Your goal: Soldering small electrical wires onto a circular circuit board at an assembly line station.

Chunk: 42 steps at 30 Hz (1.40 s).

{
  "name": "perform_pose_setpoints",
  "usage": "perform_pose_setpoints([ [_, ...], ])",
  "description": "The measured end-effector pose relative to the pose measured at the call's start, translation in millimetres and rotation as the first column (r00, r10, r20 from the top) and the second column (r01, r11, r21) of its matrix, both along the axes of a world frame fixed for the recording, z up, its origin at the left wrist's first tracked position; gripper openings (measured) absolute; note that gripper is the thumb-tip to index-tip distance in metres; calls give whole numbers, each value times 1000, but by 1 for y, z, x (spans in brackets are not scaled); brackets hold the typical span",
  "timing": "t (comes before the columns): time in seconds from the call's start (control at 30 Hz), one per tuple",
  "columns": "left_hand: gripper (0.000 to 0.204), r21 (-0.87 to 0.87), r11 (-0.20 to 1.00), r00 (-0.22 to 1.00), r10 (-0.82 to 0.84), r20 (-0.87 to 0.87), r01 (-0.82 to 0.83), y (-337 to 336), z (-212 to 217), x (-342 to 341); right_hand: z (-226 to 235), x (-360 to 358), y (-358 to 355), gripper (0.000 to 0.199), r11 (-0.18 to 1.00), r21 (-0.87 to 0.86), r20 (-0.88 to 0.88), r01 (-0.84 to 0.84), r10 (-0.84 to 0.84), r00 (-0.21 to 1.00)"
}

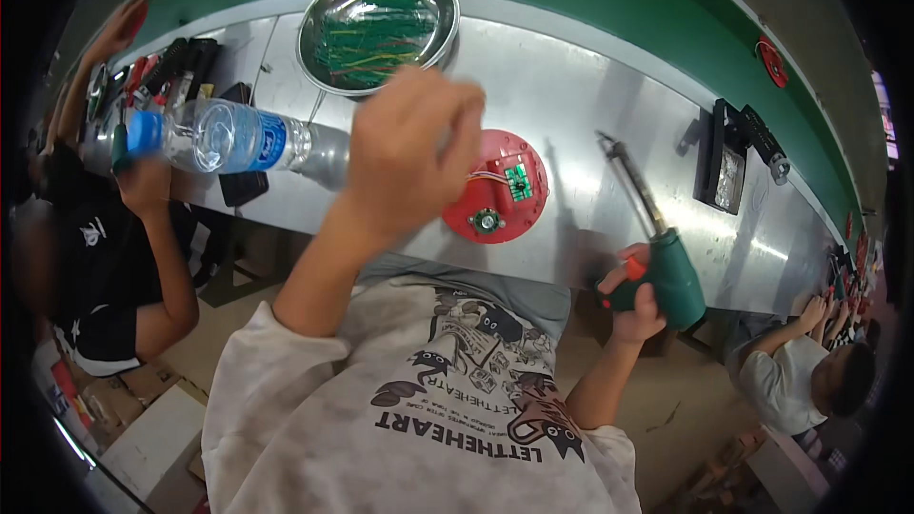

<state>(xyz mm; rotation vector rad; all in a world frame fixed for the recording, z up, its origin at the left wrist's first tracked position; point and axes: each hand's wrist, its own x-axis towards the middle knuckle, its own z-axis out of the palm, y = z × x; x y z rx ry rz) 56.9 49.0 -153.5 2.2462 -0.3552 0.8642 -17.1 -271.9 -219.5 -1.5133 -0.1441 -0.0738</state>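
My right hand (636, 300) grips a green soldering gun (674, 281) with a red trigger. Its long metal tip points up and away over the table. My left hand (416, 148) is raised in a closed fist, slightly blurred. Whatever its fingers hold, if anything, is hidden. Partly behind that fist lies a round red plastic disc (522, 214) at the table's near edge. On the disc are a small green circuit board (517, 183), a round metal part (486, 220) and thin wires running toward my left hand.
A metal bowl (447, 49) of green and yellow wires stands ahead. Left lies a water bottle (214, 136); a dark soldering stand (721, 157) is at right, on the metal table (571, 86). Co-workers sit on both sides; one hand (146, 183) is by the bottle cap.
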Motion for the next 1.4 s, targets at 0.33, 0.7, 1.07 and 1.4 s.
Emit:
perform_pose_setpoints([
  [0.33, 20, 67, 997, 999, 23, 22, -24, -42, -79, -61, 17, -24, 5, 51, 987, -47, -87, -153, 148, 985],
  [0.7, 20, 132, 991, 995, 22, 98, -35, -42, -87, -60, 6, -23, 0, 50, 975, -124, -105, -186, 173, 979],
  [1.07, 18, 131, 990, 993, 32, 114, -47, -41, -90, -59, 8, -24, -8, 36, 961, -112, -253, -254, 220, 942],
  [1.4, 11, 126, 991, 993, 39, 112, -53, -41, -89, -59, -10, -17, -17, 46, 984, 55, 13, -172, 171, 985],
])
